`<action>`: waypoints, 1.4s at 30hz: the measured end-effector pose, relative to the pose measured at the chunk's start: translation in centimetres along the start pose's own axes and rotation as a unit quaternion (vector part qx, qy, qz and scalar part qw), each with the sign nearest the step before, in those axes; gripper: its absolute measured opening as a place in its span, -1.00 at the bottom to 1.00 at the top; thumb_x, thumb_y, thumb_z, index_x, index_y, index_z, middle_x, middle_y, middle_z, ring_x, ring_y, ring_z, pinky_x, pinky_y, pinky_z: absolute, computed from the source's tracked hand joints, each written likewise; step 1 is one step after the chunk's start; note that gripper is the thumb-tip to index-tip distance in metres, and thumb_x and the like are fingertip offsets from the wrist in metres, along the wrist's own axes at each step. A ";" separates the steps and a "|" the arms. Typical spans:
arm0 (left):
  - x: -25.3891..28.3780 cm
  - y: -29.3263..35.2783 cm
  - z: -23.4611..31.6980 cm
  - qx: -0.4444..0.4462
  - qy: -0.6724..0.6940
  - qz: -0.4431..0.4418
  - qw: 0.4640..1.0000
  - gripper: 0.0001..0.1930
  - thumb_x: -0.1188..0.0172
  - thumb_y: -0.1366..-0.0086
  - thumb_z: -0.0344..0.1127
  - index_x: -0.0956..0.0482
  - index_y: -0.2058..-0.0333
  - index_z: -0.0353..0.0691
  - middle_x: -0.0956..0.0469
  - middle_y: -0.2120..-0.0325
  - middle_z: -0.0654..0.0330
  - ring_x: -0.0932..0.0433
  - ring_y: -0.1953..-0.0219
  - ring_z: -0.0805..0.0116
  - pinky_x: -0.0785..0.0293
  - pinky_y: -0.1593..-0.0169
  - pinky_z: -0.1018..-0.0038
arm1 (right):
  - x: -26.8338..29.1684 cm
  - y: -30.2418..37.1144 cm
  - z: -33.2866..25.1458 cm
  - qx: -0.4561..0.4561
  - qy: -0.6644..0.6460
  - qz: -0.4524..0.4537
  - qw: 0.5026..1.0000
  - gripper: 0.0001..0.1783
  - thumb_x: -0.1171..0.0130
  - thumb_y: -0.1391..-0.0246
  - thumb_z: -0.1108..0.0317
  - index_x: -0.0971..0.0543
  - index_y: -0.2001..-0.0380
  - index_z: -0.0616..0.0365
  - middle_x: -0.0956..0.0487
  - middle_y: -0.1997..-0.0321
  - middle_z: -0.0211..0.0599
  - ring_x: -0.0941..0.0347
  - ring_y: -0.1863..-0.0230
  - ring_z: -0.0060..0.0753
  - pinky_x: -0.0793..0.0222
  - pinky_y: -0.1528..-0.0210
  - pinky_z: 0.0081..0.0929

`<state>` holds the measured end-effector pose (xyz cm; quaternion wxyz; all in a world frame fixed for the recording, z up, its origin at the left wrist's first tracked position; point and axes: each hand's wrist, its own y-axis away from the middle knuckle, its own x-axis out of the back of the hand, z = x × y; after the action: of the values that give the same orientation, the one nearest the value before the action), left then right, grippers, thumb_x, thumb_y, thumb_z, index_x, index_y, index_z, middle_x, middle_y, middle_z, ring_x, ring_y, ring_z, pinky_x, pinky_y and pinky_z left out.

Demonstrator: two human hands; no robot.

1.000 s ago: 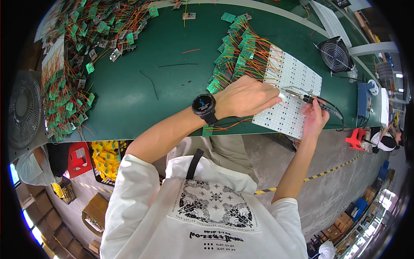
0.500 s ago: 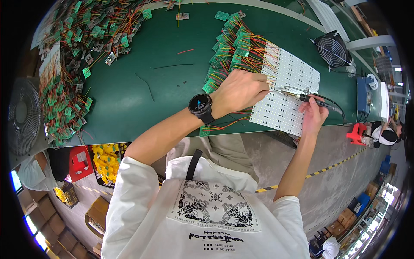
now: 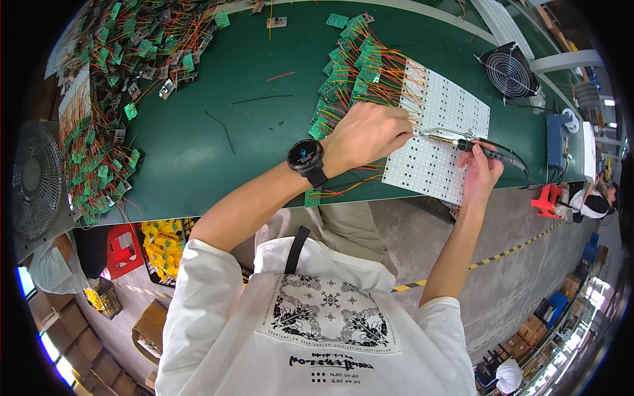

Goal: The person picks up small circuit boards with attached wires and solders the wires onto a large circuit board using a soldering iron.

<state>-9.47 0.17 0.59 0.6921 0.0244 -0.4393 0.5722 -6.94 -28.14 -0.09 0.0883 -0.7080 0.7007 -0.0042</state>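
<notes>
My right hand is closed around a soldering iron with a black grip and a thin metal tube alongside. Its tip points left, over a white panel dotted with rows of small components. Close to that tip, the fingers of my left hand are pinched on a thin wire, mostly hidden by the fingers. Red and yellow wires join the panel's left edge to a stack of small green circuit boards. One more green board lies under my left wrist.
A large heap of wired green boards covers the left of the green table. Loose wires lie mid-table. A black fan and a blue box stand at right. Below is a crate of yellow parts.
The view has shifted slightly. The iron's tip and my left fingers stay close together over the panel, with hardly any visible movement.
</notes>
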 end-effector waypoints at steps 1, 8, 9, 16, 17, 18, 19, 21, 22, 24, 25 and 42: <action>0.0 0.0 0.0 0.002 -0.004 -0.002 1.000 -0.88 -0.22 -0.14 -0.33 -0.63 0.45 -0.25 -0.58 0.44 0.21 -0.56 0.46 0.14 -0.47 0.40 0.31 | -0.2 0.0 -0.1 0.003 -0.001 0.003 1.000 -0.79 -0.18 -0.08 0.48 -0.53 0.25 0.41 -0.55 0.47 -0.15 -0.45 0.62 -0.36 -0.34 0.57 -0.47; -0.1 0.0 -0.1 0.005 -0.007 -0.007 1.000 -0.87 -0.20 -0.16 -0.32 -0.63 0.44 -0.25 -0.58 0.44 0.21 -0.56 0.44 0.14 -0.47 0.39 0.32 | 0.1 -0.1 0.2 0.004 0.010 -0.006 1.000 -0.79 -0.18 -0.07 0.47 -0.53 0.25 0.42 -0.55 0.47 -0.16 -0.46 0.62 -0.36 -0.36 0.56 -0.47; 0.0 0.0 -0.1 0.006 -0.007 -0.007 1.000 -0.87 -0.20 -0.16 -0.32 -0.63 0.44 -0.25 -0.58 0.44 0.21 -0.56 0.44 0.14 -0.47 0.39 0.32 | 0.1 -0.1 0.2 0.004 0.010 -0.006 1.000 -0.79 -0.18 -0.07 0.47 -0.53 0.25 0.42 -0.55 0.47 -0.16 -0.46 0.62 -0.36 -0.36 0.56 -0.47; -0.2 0.0 -0.2 0.010 -0.017 -0.013 1.000 -0.87 -0.20 -0.15 -0.32 -0.63 0.45 -0.24 -0.58 0.45 0.22 -0.56 0.44 0.15 -0.47 0.38 0.32 | -0.2 0.0 -0.1 0.000 0.022 -0.005 1.000 -0.79 -0.16 -0.09 0.47 -0.52 0.24 0.41 -0.55 0.51 -0.15 -0.44 0.62 -0.38 -0.36 0.53 -0.47; -0.2 0.0 -0.2 0.011 -0.015 -0.014 1.000 -0.87 -0.20 -0.15 -0.32 -0.63 0.45 -0.24 -0.58 0.45 0.22 -0.56 0.44 0.15 -0.47 0.38 0.32 | -0.3 0.0 -0.1 -0.001 0.032 -0.003 0.999 -0.80 -0.13 -0.11 0.46 -0.52 0.24 0.39 -0.54 0.56 -0.16 -0.43 0.62 -0.39 -0.35 0.51 -0.46; -0.2 0.0 -0.2 0.011 -0.015 -0.014 1.000 -0.87 -0.20 -0.15 -0.32 -0.63 0.45 -0.24 -0.58 0.45 0.22 -0.56 0.44 0.15 -0.47 0.38 0.32 | -0.2 0.0 -0.1 -0.001 0.032 -0.003 0.999 -0.80 -0.13 -0.11 0.46 -0.52 0.24 0.39 -0.54 0.56 -0.16 -0.43 0.62 -0.39 -0.35 0.51 -0.46; -0.2 0.0 -0.2 0.011 -0.016 -0.013 1.000 -0.87 -0.20 -0.15 -0.32 -0.62 0.45 -0.25 -0.58 0.45 0.21 -0.56 0.44 0.14 -0.47 0.38 0.32 | -0.1 -0.1 0.0 -0.002 0.033 -0.002 0.999 -0.80 -0.14 -0.11 0.46 -0.52 0.24 0.39 -0.54 0.56 -0.16 -0.42 0.62 -0.39 -0.35 0.52 -0.46; -0.2 0.0 -0.2 0.010 -0.017 -0.012 1.000 -0.87 -0.20 -0.15 -0.32 -0.62 0.45 -0.25 -0.58 0.44 0.21 -0.56 0.44 0.14 -0.47 0.38 0.31 | -0.1 -0.1 0.1 -0.003 0.034 -0.002 0.999 -0.80 -0.14 -0.11 0.46 -0.52 0.24 0.39 -0.54 0.56 -0.16 -0.42 0.63 -0.39 -0.34 0.52 -0.46; -0.2 0.0 -0.2 0.010 -0.017 -0.010 1.000 -0.87 -0.20 -0.15 -0.33 -0.62 0.45 -0.26 -0.58 0.44 0.21 -0.57 0.44 0.14 -0.48 0.38 0.31 | -0.1 0.0 0.0 -0.005 0.031 -0.007 0.999 -0.79 -0.16 -0.10 0.46 -0.52 0.24 0.41 -0.55 0.51 -0.15 -0.44 0.62 -0.38 -0.35 0.54 -0.48; -0.2 0.0 -0.2 0.011 -0.017 -0.008 1.000 -0.87 -0.21 -0.14 -0.33 -0.62 0.45 -0.26 -0.58 0.44 0.20 -0.57 0.44 0.13 -0.48 0.37 0.31 | -0.1 0.0 0.0 -0.007 0.027 -0.012 1.000 -0.77 -0.19 -0.08 0.46 -0.52 0.25 0.43 -0.56 0.47 -0.14 -0.47 0.61 -0.37 -0.35 0.56 -0.49; -0.2 0.0 -0.2 0.011 -0.015 -0.009 1.000 -0.87 -0.21 -0.14 -0.33 -0.62 0.45 -0.27 -0.59 0.44 0.20 -0.57 0.44 0.13 -0.48 0.37 0.31 | -0.1 -0.1 0.0 -0.004 0.027 -0.010 1.000 -0.78 -0.19 -0.08 0.46 -0.52 0.25 0.43 -0.56 0.48 -0.14 -0.47 0.61 -0.37 -0.35 0.56 -0.50; -0.1 -0.2 -0.2 -0.001 -0.016 0.004 1.000 -0.87 -0.22 -0.14 -0.31 -0.61 0.44 -0.24 -0.56 0.45 0.20 -0.55 0.47 0.13 -0.48 0.38 0.32 | -0.4 -0.4 -0.4 -0.001 -0.012 0.020 1.000 -0.79 -0.15 -0.10 0.45 -0.51 0.25 0.41 -0.53 0.58 -0.14 -0.42 0.66 -0.37 -0.32 0.57 -0.49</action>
<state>-9.17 0.13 0.48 0.6827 0.0312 -0.4508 0.5743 -6.62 -27.78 0.44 0.0959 -0.6937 0.7139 0.0072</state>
